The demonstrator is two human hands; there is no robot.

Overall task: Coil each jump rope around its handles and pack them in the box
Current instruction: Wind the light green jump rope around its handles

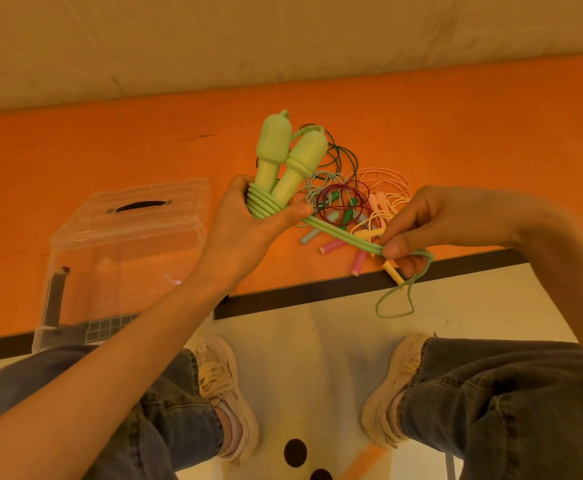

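Note:
My left hand [248,220] grips the two light green handles [288,161] of a jump rope, held upright side by side. Several turns of its green rope [264,204] are wound around their lower ends. The rope runs on as a doubled strand [345,237] to my right hand [418,226], which pinches it; a thin loop [395,303] hangs below that hand. Behind lies a tangled pile of other jump ropes [352,206] in dark red, green, pink, yellow and pale blue on the orange surface. A clear plastic box [123,251] with a closed lid stands at the left.
The orange surface [110,150] ends in a dark front edge [300,296]. Below it are my knees in jeans and two pale sneakers [224,386] on a light floor. A beige wall rises behind the surface.

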